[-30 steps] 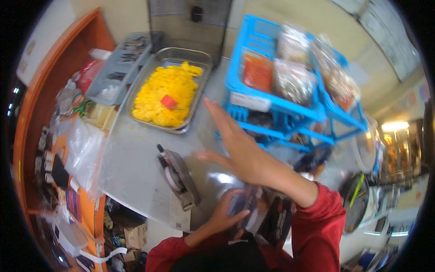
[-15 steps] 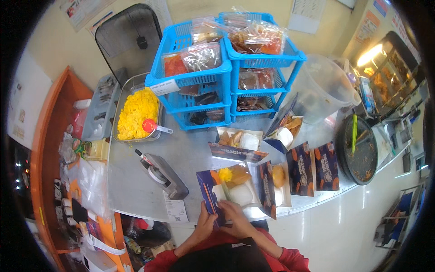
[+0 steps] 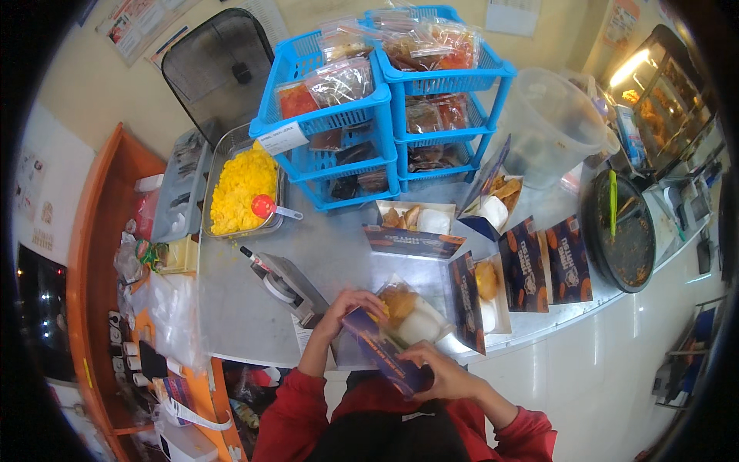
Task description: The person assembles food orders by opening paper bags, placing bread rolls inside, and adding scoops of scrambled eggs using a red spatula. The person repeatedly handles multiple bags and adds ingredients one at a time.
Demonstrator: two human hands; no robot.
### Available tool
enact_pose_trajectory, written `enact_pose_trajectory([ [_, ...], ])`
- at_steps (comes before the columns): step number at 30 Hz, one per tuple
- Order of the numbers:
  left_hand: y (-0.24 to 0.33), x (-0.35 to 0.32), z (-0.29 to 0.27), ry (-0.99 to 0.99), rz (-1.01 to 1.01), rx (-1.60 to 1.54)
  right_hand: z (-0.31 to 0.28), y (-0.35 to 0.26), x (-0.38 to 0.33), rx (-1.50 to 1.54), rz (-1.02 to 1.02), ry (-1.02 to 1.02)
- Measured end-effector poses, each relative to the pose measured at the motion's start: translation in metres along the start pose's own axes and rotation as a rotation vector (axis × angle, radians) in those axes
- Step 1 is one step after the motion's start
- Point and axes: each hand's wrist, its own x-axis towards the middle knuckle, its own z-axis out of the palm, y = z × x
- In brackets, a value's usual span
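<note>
A dark blue cardboard food box (image 3: 385, 358) stands tilted at the table's near edge with its lid raised toward me. Inside lie a white wrapped portion, probably rice (image 3: 423, 324), a piece of fried food and something yellow (image 3: 397, 302). My left hand (image 3: 350, 309) is closed on the box's left end, its fingers curled over the edge beside the yellow food. At the opposite end my right hand (image 3: 439, 368) grips the lid's lower corner between thumb and fingers. Another open food box (image 3: 467, 300) stands just right of it.
More filled food boxes (image 3: 416, 240) stand behind and to the right. Blue basket racks (image 3: 331, 119) hold bagged packets. At left sit a tray of yellow food (image 3: 245, 189) with a red scoop (image 3: 263, 205) and a grey tape dispenser (image 3: 289, 285). A black pan (image 3: 620, 235) lies at right.
My left hand has moved up to the box's far left end, and my right hand has slid to the lid's near right corner. The box has turned, its lid now slanting down to the right.
</note>
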Motion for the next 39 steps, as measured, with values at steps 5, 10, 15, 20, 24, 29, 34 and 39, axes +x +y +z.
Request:
enact_pose_trajectory([
  [5,0.010,0.001,-0.002,-0.212,-0.300,0.078,-0.018,-0.014,-0.019,-0.242,-0.024,0.202],
  [10,-0.015,-0.020,0.005,-0.279,0.035,0.115,-0.007,-0.009,-0.038,-0.239,0.118,0.114],
  [15,-0.033,-0.014,-0.009,0.045,0.368,-0.407,0.010,0.028,-0.047,-0.317,0.106,-0.013],
  [20,-0.042,0.002,0.015,0.270,0.215,0.010,0.015,0.069,-0.064,0.398,0.432,0.183],
  [24,-0.049,0.023,0.020,0.239,0.109,0.223,0.030,0.076,-0.067,0.707,0.324,0.425],
  [29,-0.055,0.033,0.017,0.152,0.157,0.332,0.041,0.065,-0.064,0.417,0.183,0.290],
  [34,-0.049,0.019,0.021,0.138,0.167,0.174,0.037,0.084,-0.064,0.860,0.380,0.229],
  [39,-0.045,0.021,0.028,0.302,-0.119,0.188,0.043,0.095,-0.071,0.722,0.308,0.525],
])
